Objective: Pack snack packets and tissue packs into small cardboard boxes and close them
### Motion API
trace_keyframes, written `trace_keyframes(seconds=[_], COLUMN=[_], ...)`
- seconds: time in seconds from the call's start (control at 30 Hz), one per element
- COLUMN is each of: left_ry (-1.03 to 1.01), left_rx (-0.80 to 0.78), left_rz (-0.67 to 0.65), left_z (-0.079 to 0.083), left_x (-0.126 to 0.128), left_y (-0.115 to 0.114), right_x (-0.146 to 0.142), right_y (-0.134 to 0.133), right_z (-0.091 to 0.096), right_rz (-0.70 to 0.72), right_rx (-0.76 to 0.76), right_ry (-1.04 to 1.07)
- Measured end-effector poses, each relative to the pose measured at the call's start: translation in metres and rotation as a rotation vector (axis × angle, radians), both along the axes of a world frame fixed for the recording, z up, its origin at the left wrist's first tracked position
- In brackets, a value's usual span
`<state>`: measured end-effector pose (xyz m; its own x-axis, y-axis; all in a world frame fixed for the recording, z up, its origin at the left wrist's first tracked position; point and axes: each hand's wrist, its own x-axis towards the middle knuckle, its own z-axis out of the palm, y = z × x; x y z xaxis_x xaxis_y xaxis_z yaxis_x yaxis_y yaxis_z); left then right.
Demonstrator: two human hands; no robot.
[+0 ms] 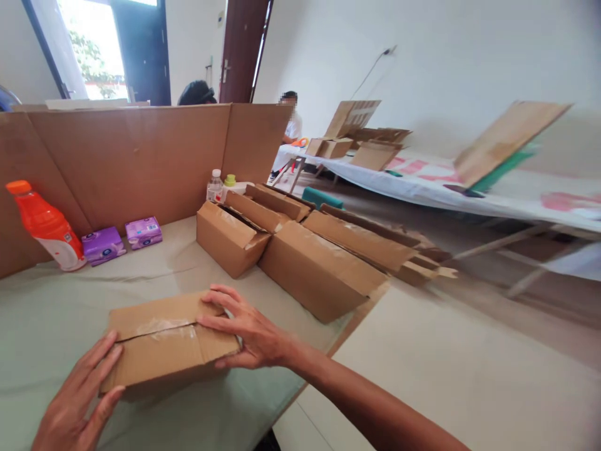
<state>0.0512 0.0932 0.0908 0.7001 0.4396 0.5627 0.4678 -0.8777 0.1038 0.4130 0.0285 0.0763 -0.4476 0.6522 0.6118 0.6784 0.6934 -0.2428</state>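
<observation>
The taped cardboard box (164, 341) lies lower centre-left on the green table (42, 319), right hand (248, 335) splayed flat over its right end (thumb against the near side), left hand (77, 401) open at lower left, straight fingers pressed to its left end

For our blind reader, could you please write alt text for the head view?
The left hand and right hand rest on a small closed brown cardboard box on a pale green tablecloth. Behind lie larger brown cardboard boxes, an orange plastic bottle and two purple packets.
</observation>
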Motion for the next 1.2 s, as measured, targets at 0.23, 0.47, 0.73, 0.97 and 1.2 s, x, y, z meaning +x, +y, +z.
trace_keyframes(seconds=[0.23, 0.47, 0.73, 0.97, 1.2], left_ry=[-0.073, -0.084, 0.081, 0.166, 0.220], left_rx=[-0.446, -0.692, -0.932, -0.990, -0.964], left_rz=[-0.364, -0.245, -0.283, -0.311, -0.377], left_z=[-0.006, -0.036, -0.064, -0.066, -0.077], left_x=[0.160, 0.273, 0.289, 0.284, 0.262], left_y=[0.014, -0.021, -0.058, -0.061, -0.076], right_x=[0.067, 0.070, 0.077, 0.078, 0.080], right_y=[-0.127, -0.136, -0.097, -0.100, -0.110], right_z=[-0.015, -0.033, -0.039, -0.049, -0.055], right_rz=[-0.557, -1.184, -1.257, -1.207, -1.116], right_rx=[0.063, 0.255, 0.246, 0.265, 0.252], right_ry=[-0.037, -0.017, 0.045, 0.036, 0.068])
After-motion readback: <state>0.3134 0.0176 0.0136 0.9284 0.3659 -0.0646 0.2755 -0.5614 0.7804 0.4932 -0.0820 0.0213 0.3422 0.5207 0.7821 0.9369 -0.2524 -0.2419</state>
